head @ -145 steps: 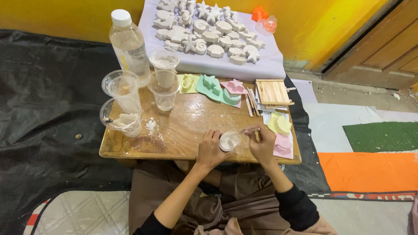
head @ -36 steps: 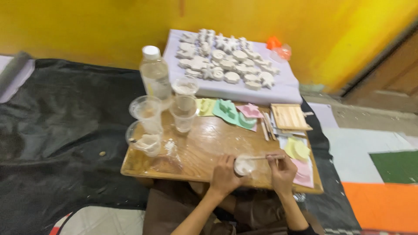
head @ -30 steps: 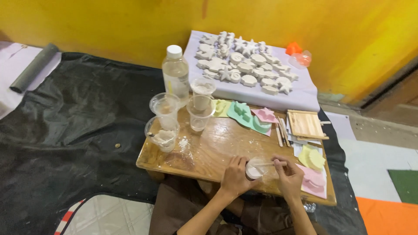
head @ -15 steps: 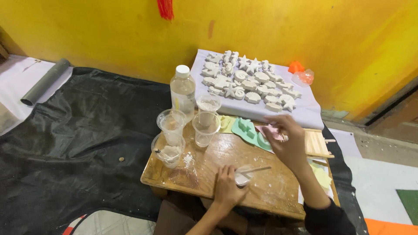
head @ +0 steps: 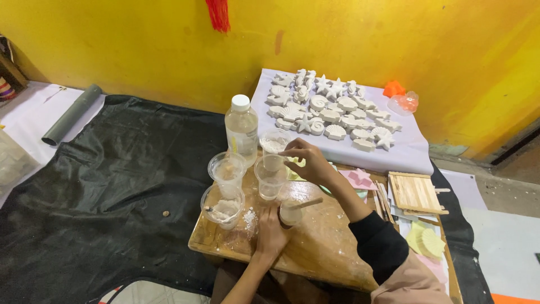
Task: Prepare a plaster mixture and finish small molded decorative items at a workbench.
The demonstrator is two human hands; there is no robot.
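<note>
1. Head view, the hands: the left hand (head: 271, 232) rests on the wooden counter (head: 315, 253), its grip closed around a small cup (head: 291, 213) of pale mix with a wooden stick (head: 306, 203) leaning in it. The right hand (head: 311, 163) reaches forward across the counter, fingers pinched narrow on the rim of a clear cup (head: 274, 147) that holds white powder.

2. Head view, around the hands: a plastic bottle (head: 242, 129) stands just beside that cup. Three more clear cups sit near it, one (head: 270, 178) just below the right hand, one (head: 227, 170) to its left, and one (head: 223, 205) with white residue. Spilled powder (head: 249, 217) dusts the wood.

3. Head view, what looks done: many white shell and star casts (head: 332, 110) lie on a pale sheet (head: 402, 155) by the yellow wall, so much casting seems finished.

4. Head view, what looks left: pink and green moulds (head: 357, 179) lie past the right forearm, partly hidden; I cannot tell whether they are filled. The small cup's mix appears unpoured.
</note>
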